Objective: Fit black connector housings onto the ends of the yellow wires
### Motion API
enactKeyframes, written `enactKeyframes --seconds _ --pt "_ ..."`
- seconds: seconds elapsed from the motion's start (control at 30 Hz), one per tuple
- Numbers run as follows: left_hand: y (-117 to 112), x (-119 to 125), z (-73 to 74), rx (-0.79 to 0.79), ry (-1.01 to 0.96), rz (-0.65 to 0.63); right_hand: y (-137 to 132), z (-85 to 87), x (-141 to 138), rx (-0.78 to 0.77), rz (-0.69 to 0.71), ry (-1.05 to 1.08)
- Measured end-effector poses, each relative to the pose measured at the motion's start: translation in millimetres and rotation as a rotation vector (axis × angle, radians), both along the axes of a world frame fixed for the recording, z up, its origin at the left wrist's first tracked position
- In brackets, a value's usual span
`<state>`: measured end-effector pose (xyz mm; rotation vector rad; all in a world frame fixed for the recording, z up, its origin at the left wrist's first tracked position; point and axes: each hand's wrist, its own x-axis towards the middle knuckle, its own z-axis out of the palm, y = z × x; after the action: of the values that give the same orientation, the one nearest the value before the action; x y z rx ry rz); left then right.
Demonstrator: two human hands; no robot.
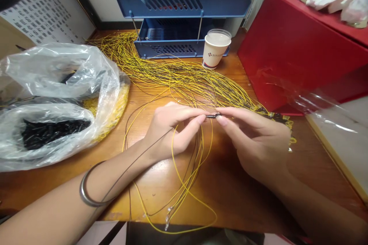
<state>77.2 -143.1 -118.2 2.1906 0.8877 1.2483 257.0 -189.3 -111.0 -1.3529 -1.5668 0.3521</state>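
Note:
My left hand (172,130) and my right hand (255,141) meet over the middle of the wooden table (230,187). Both pinch a small black sleeve (212,115) between thumb and fingertips. A thin brown wire (135,160) runs from the pinch back across my left wrist, which wears a metal bangle (86,191). Several yellow wires (184,80) lie in loops under and beyond my hands, and some hang over the table's front edge.
A clear plastic bag (57,99) with small black pieces lies at the left. At the back stand a blue tiered tray (181,4) and a lidded paper cup (216,49). A red box (293,46) stands at the right.

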Motion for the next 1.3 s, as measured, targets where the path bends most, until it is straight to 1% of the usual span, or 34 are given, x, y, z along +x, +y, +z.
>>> enactKeyframes --seconds 0.33,0.43,0.67,0.87,0.93,1.1,1.3 --pt "2.4 -0.9 -5.0 0.156 0.056 0.053 0.4 -1.8 -1.2 -0.01 -0.011 -0.005" --pt "2.4 -1.1 -4.8 0.173 0.06 0.057 -1.1 -3.3 -0.9 -0.012 -0.033 0.001" --pt "-0.3 -1.2 0.6 0.125 0.056 0.038 -1.5 -3.4 -2.6 -0.029 -0.041 0.041" --pt "2.4 1.5 -2.8 0.076 -0.082 -0.091 -1.1 -3.9 -2.8 -0.018 -0.044 0.041" --pt "3.0 2.6 -3.9 0.052 -0.114 -0.115 -1.3 -3.4 -3.0 -0.004 -0.048 0.03" --pt "2.3 3.9 -2.3 0.036 -0.15 -0.127 -2.1 -2.6 -2.4 0.024 -0.032 0.018" --pt "2.2 3.4 -1.3 0.025 -0.147 -0.142 -3.0 -2.4 0.3 0.04 -0.005 -0.012"
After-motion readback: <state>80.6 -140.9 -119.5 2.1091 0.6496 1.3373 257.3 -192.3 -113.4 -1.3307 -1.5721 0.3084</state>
